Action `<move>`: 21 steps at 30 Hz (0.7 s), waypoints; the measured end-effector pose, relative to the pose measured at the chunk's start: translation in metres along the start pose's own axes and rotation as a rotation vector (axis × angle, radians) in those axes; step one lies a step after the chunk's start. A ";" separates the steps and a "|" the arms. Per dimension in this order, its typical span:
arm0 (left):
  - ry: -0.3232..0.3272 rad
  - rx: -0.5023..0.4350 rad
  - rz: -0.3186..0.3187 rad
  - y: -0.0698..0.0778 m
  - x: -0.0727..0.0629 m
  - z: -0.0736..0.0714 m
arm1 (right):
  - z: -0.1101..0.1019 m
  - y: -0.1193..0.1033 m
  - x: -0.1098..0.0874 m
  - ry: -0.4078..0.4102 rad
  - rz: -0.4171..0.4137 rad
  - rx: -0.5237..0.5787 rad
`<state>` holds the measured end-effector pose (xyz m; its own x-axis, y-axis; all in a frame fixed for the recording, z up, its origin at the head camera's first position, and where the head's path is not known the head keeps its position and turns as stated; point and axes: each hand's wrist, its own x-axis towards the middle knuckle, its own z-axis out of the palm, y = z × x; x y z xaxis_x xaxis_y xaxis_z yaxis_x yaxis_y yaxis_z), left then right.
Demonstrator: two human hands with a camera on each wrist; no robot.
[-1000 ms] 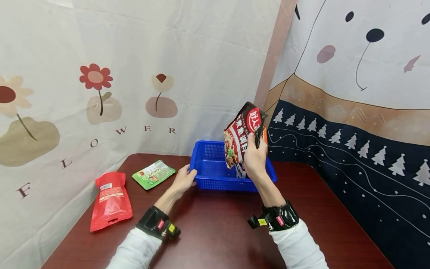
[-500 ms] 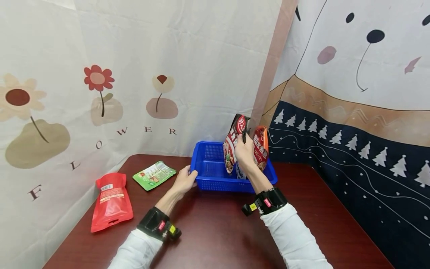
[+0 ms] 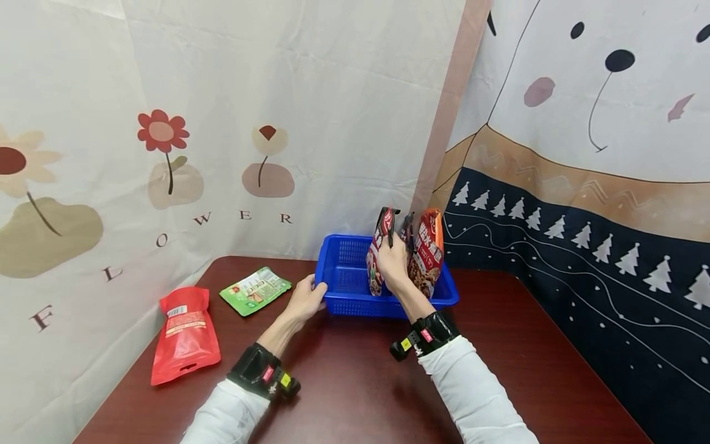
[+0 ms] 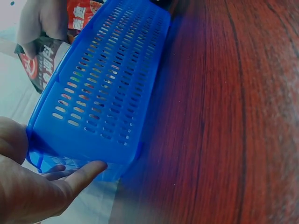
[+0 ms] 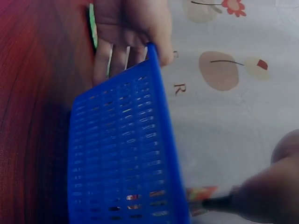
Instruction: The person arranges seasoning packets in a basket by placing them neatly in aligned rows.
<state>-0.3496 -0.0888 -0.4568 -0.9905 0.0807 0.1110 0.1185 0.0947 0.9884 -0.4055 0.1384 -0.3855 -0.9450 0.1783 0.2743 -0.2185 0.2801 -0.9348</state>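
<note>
Indoor corner, printed cloth hangings [image 3: 355, 92], table [image 3: 344, 376]

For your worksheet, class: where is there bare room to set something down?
Tabletop is bare between the forearms, in front of the blue basket, and right of it. Inside, its left end is open. Its right end is crowded: the right hand grips a dark packet beside a red packet.

The basket [image 3: 363, 308] stood on the table [image 3: 344, 382], one packet [image 3: 428, 253] in its right end, a second packet [image 3: 374, 264] seemingly mid-basket. Left of the basket lay a pouch [image 3: 256, 291]; farther left and nearer, a bag [image 3: 185, 338].
</note>
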 end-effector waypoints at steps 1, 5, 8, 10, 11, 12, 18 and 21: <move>-0.001 -0.002 0.004 0.000 0.000 0.000 | 0.002 0.007 0.006 0.000 0.009 -0.009; -0.004 -0.018 0.000 0.000 0.000 0.001 | 0.005 0.028 0.021 -0.018 0.026 -0.006; -0.005 -0.021 -0.006 -0.001 0.000 0.001 | 0.004 0.032 0.020 -0.040 0.023 0.007; -0.002 -0.016 -0.005 -0.001 0.001 0.001 | 0.005 0.037 0.022 -0.049 0.021 0.010; -0.001 -0.013 -0.003 -0.002 0.001 0.001 | 0.005 0.039 0.022 -0.053 0.020 0.011; -0.001 -0.012 -0.004 -0.002 0.001 0.001 | 0.005 0.042 0.024 -0.050 0.028 0.008; -0.003 -0.019 0.004 -0.002 0.000 0.002 | 0.010 0.066 0.037 -0.018 0.032 -0.033; -0.002 -0.013 0.003 -0.001 0.000 0.002 | 0.011 0.069 0.037 0.023 0.023 -0.071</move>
<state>-0.3494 -0.0871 -0.4579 -0.9900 0.0826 0.1140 0.1207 0.0812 0.9894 -0.4585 0.1539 -0.4427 -0.9435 0.2065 0.2591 -0.1785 0.3418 -0.9226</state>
